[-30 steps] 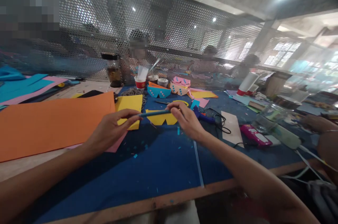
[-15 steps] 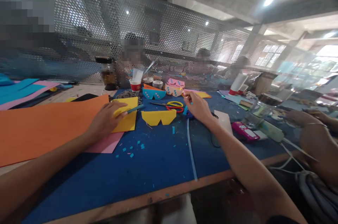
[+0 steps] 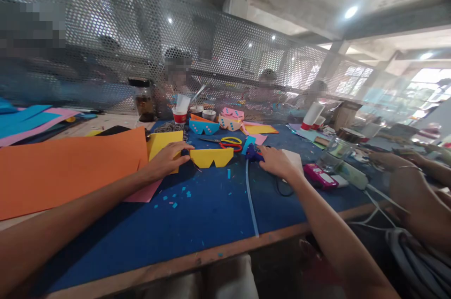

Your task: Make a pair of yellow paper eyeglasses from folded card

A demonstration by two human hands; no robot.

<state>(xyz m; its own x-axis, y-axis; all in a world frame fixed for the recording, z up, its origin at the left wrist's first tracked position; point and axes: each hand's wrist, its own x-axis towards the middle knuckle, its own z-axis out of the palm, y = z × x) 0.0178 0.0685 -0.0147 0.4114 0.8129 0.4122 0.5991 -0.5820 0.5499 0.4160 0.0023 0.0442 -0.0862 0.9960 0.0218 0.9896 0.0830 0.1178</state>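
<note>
My left hand (image 3: 169,160) is at the left end of a yellow paper mask shape (image 3: 212,157), thumb and forefinger apart, a fingertip at its edge. Beneath that hand lie yellow sheets (image 3: 164,141) and a pink sheet (image 3: 144,193). My right hand (image 3: 276,162) rests with spread fingers against the right side of a dark blue object (image 3: 253,152) with a pale strip. A light blue paper piece (image 3: 249,142) stands behind it. Scissors with yellow and red handles (image 3: 230,143) lie behind the yellow shape. Blue (image 3: 203,126), peach (image 3: 229,123) and pink (image 3: 232,112) masks stand farther back.
A large orange sheet (image 3: 70,172) covers the left side. Jars (image 3: 143,102) (image 3: 338,149) and red-white cups (image 3: 179,115) stand around. A magenta object (image 3: 320,176) lies at right, near another person's hands (image 3: 384,160). Perforated metal panel (image 3: 218,55) behind.
My left hand has moved right, off the yellow sheets, and the bluish stick it held no longer shows in it. My right hand has come back from the peach mask, toward me.
</note>
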